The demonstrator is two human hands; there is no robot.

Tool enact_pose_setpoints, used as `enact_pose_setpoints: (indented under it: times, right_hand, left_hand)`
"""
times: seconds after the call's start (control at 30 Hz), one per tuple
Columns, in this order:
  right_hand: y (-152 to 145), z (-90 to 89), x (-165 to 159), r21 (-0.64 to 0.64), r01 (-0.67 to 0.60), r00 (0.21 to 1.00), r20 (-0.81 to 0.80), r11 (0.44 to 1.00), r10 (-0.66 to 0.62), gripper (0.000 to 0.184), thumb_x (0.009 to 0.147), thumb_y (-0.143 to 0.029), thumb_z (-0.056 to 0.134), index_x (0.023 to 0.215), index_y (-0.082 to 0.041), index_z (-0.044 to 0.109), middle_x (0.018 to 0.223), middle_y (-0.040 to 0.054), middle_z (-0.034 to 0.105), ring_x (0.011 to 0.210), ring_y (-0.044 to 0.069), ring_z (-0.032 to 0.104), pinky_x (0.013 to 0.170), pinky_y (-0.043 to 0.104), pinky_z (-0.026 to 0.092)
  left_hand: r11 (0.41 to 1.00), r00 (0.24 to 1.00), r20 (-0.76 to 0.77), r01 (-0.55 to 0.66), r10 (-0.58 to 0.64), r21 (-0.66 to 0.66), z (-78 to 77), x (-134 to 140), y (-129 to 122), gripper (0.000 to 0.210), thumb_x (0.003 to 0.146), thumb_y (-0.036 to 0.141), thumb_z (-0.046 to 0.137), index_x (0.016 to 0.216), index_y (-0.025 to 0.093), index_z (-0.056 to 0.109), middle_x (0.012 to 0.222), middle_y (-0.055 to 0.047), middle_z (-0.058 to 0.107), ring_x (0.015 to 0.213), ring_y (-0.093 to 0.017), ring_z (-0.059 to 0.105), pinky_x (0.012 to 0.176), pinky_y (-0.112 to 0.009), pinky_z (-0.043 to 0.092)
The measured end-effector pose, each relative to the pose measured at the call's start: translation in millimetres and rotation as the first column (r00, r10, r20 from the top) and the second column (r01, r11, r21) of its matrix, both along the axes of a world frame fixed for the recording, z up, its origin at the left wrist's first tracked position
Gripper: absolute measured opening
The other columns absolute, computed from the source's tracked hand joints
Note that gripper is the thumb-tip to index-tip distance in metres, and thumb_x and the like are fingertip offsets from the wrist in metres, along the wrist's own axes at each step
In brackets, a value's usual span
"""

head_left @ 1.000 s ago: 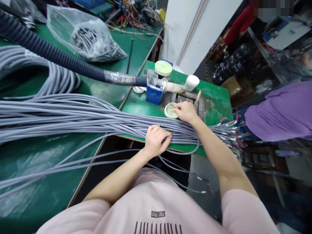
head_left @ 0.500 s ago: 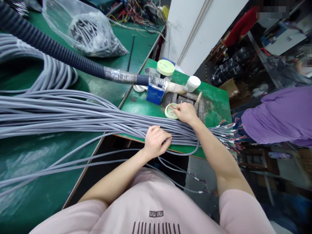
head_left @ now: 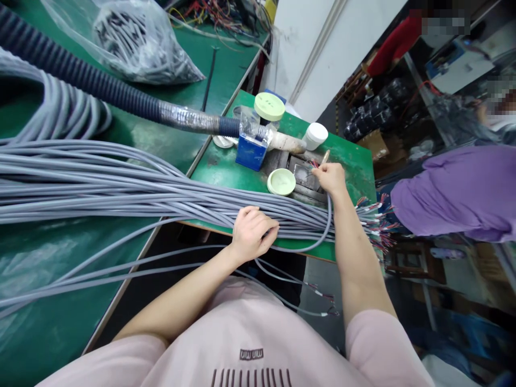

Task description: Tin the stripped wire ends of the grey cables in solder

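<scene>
My right hand (head_left: 332,178) is closed on the stripped end of a grey cable (head_left: 329,215). Its thin coloured wires (head_left: 313,163) point left over a square metal pot (head_left: 299,180) with a silvery surface. From the right hand the cable loops down and back to my left hand (head_left: 255,234). That hand lies on a thick bundle of grey cables (head_left: 193,194), fingers curled round, apparently gripping the looped cable; the palm side is hidden. Left of the pot sits a shallow pale-green round dish (head_left: 281,182).
A ribbed black hose (head_left: 121,97) ends in a nozzle beside a blue box (head_left: 250,152). Behind stand a white jar (head_left: 315,135) and a green-lidded container (head_left: 269,106). A bag of cable pieces (head_left: 133,45) lies at upper left. A person in purple (head_left: 451,193) is at right.
My right hand has moved right and slightly up, taking the wire ends out of the pale-green dish to over the metal pot. My left hand stays on the bundle.
</scene>
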State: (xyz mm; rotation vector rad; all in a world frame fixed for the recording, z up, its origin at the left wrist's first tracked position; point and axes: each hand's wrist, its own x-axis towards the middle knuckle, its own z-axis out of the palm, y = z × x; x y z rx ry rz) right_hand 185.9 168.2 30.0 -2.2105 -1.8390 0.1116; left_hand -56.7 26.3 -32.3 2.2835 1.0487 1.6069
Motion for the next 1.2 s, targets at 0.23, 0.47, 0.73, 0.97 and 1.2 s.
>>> enact_pose_setpoints:
  times: [0.23, 0.47, 0.73, 0.97, 1.2]
  right_hand:
    - [12, -11.3, 2, -0.054, 0.031, 0.998, 0.060, 0.998, -0.028, 0.024, 0.076, -0.031, 0.059, 0.065, -0.014, 0.071, 0.065, 0.0062, 0.064, 0.066, 0.018, 0.057, 0.063, 0.029, 0.036]
    - [14, -16.3, 2, -0.082, 0.037, 0.996, 0.084, 0.996, -0.030, 0.024, 0.077, -0.031, 0.059, 0.072, -0.014, 0.075, 0.071, 0.0092, 0.069, 0.071, 0.021, 0.061, 0.066, 0.029, 0.040]
    - [19, -22.1, 6, -0.125, 0.037, 0.992, 0.124, 0.991, -0.021, 0.026, 0.078, -0.033, 0.059, 0.075, -0.015, 0.076, 0.080, 0.0121, 0.071, 0.080, 0.024, 0.065, 0.071, 0.032, 0.044]
    - [18, -19.1, 4, -0.132, 0.035, 0.993, 0.112, 0.991, -0.020, 0.023, 0.076, -0.031, 0.059, 0.071, -0.015, 0.074, 0.073, 0.0108, 0.069, 0.074, 0.023, 0.062, 0.068, 0.031, 0.042]
    - [-3, 10.8, -2, 0.074, -0.095, 0.988, -0.116, 0.993, 0.103, 0.027, 0.071, -0.033, 0.056, 0.048, -0.018, 0.052, 0.049, -0.0019, 0.041, 0.055, 0.013, 0.043, 0.055, 0.026, 0.031]
  left_hand:
    - [1.000, 1.000, -0.010, -0.008, 0.008, 0.005, 1.7, 0, 0, 0.009, 0.081, 0.016, 0.060, 0.086, 0.023, 0.059, 0.068, 0.004, 0.068, 0.068, -0.013, 0.062, 0.088, -0.036, 0.043]
    - [1.000, 1.000, 0.001, 0.004, -0.004, -0.008, 1.7, 0, 0, 0.009, 0.081, 0.016, 0.060, 0.086, 0.023, 0.059, 0.069, 0.004, 0.069, 0.067, -0.013, 0.063, 0.088, -0.037, 0.043]
    - [1.000, 1.000, 0.010, 0.013, -0.013, -0.011, 2.5, -1, 0, 0.010, 0.081, 0.015, 0.060, 0.086, 0.023, 0.059, 0.069, 0.005, 0.069, 0.067, -0.013, 0.063, 0.089, -0.037, 0.043]
    - [1.000, 1.000, 0.001, 0.008, -0.008, -0.005, 1.9, -1, 0, 0.009, 0.081, 0.016, 0.060, 0.086, 0.023, 0.059, 0.069, 0.004, 0.069, 0.067, -0.013, 0.063, 0.089, -0.037, 0.043]
    - [1.000, 1.000, -0.012, -0.016, 0.016, 0.006, 0.0, 0, 0, 0.008, 0.081, 0.016, 0.059, 0.084, 0.023, 0.058, 0.067, 0.005, 0.068, 0.065, -0.013, 0.062, 0.089, -0.037, 0.043]
